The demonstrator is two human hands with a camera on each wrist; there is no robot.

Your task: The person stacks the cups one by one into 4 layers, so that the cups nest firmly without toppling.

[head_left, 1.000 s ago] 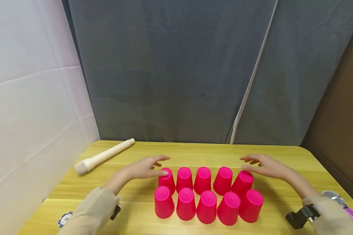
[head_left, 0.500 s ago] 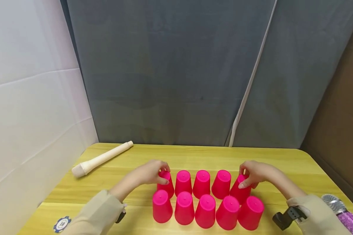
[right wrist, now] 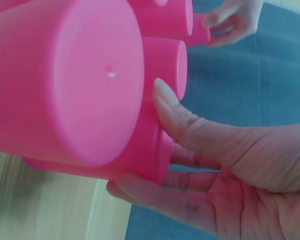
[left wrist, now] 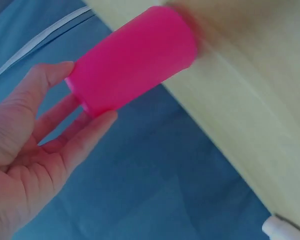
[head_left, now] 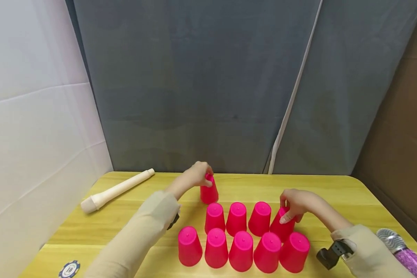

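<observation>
Nearest the person, five upside-down bright pink plastic cups [head_left: 241, 251] are standing in a front row on the yellow wooden table [head_left: 333, 193], packed side by side. A round poker chip [head_left: 68, 268] is lying at the near left edge, and a glittery purple microphone [head_left: 401, 249] is lying at the near right.

Just behind, four more pink cups are forming a second row. The right hand [head_left: 295, 204] is gripping the rightmost pink cup of that row [head_left: 282, 227], thumb curled on its near side and fingers wrapping round the far side; the cup is leaning slightly, its rim on or near the table.

Farther back, the left hand [head_left: 194, 177] is pinching the top of a single pink cup [head_left: 209, 191] between thumb and curled fingers, apart from the rows, beyond the left end of the second row.

At the far left, a pale wooden rolling-pin-shaped handle [head_left: 116, 190] is lying slantwise on the table. Grey fabric [head_left: 208, 85] is hanging behind.
</observation>
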